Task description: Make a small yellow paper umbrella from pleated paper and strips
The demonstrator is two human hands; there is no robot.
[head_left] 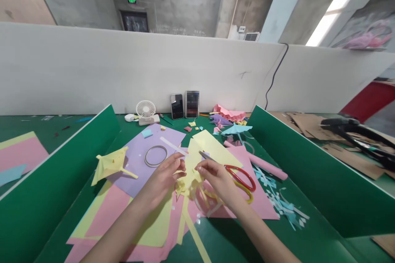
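Observation:
My left hand (pixel 165 174) and my right hand (pixel 216 176) meet over the middle of the green table, both pinching a small folded yellow paper piece (pixel 189 181) with cut strips hanging from it. Red and yellow scissors (pixel 240 178) lie on pink paper just right of my right hand, their blades pointing up-left behind my fingers. A finished yellow paper umbrella (pixel 109 164) lies to the left of my left hand. A roll of clear tape (pixel 156 155) rests on a lilac sheet (pixel 138 160) just beyond my left hand.
Pink and yellow sheets (pixel 114 218) cover the near table. Green dividers (pixel 55 176) stand on both sides. At the back are a small white fan (pixel 146 111), two phones (pixel 177 106), a blue paper umbrella (pixel 236 129), a pink paper roll (pixel 265 165) and blue scraps (pixel 282 203).

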